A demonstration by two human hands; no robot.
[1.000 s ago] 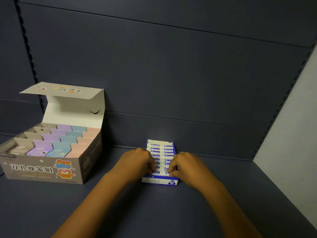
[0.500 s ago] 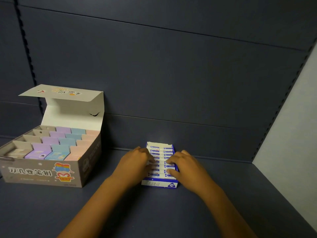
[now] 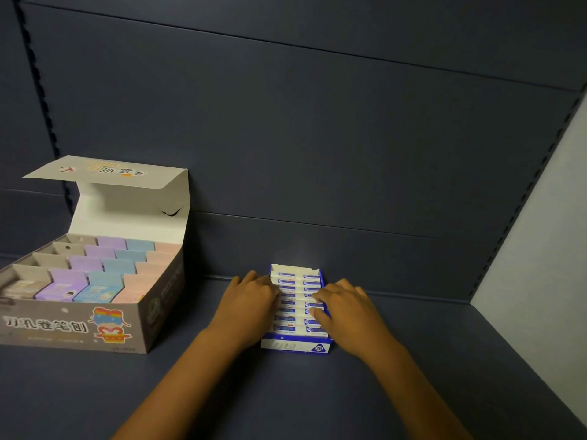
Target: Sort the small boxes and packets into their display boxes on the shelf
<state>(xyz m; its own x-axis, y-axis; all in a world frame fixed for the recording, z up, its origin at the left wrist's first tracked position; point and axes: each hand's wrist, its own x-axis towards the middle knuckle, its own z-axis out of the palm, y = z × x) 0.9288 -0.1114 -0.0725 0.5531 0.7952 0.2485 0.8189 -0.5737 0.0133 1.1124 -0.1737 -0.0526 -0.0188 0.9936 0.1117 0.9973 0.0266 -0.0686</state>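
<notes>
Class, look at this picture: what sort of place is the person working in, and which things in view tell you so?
Probably a shop's stationery shelf. The dark back panel has slotted uprights, as shop shelving does. An open display box holds rows of pastel packets, and both hands rest on a small blue box marked 2B, packed with white pieces.

A small blue display box (image 3: 295, 346) marked "2B" stands open on the dark shelf (image 3: 317, 401). Inside it, white-and-blue small boxes (image 3: 286, 312) lie flat in two tidy columns. To its left, well apart, stands a bigger grey display box (image 3: 76, 328) with its lid up, holding rows of purple, blue and pink packets (image 3: 104, 274).
</notes>
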